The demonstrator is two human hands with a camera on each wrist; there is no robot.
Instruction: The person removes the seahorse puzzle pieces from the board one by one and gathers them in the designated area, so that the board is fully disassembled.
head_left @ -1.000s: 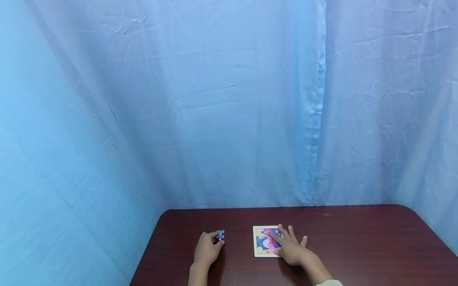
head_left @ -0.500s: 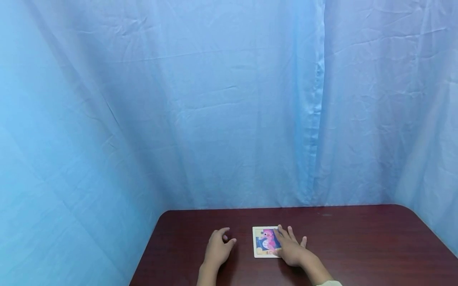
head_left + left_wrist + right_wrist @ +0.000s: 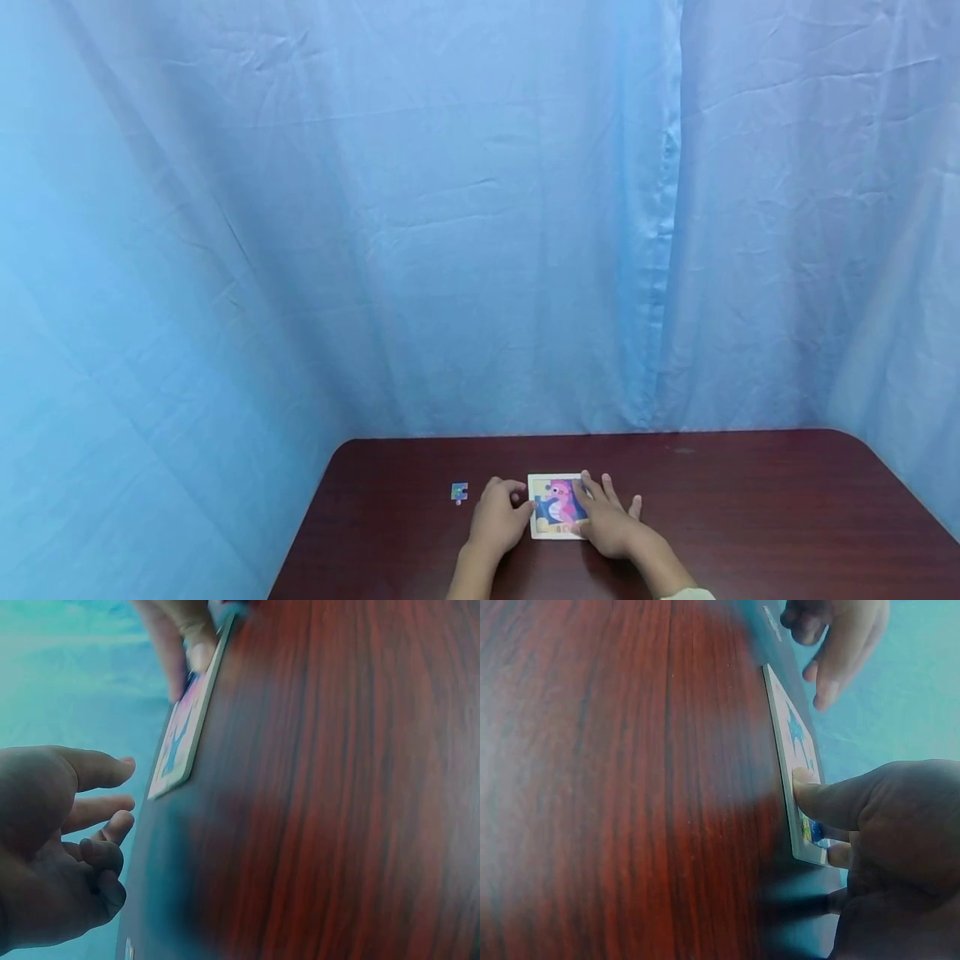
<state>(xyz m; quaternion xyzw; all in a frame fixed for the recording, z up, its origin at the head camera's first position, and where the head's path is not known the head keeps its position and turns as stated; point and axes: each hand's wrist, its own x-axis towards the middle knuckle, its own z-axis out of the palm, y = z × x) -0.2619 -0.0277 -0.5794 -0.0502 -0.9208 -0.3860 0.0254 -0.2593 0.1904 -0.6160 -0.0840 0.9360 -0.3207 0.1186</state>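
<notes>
A square jigsaw puzzle [image 3: 558, 507] with a pink seahorse picture and a pale frame lies flat on the table. My right hand [image 3: 611, 521] rests on its right part, fingers spread, covering some of the picture. Seen from the right wrist, the thumb [image 3: 814, 796] presses on the puzzle's face near the edge. My left hand [image 3: 498, 517] is at the puzzle's left edge, its thumb tip close to the frame. In the left wrist view, the left hand's fingers [image 3: 105, 769] are loosely bent, with nothing visible between them. A blue-green puzzle piece [image 3: 459, 492] lies left of that hand.
The dark red-brown wooden table [image 3: 750, 508] has rounded far corners. Pale blue curtains [image 3: 480, 250] hang behind it and along both sides.
My left hand has moved right, from the loose puzzle piece to the puzzle's left edge, leaving that piece in view on the table. My right hand stays on the puzzle, its index finger drawn slightly right.
</notes>
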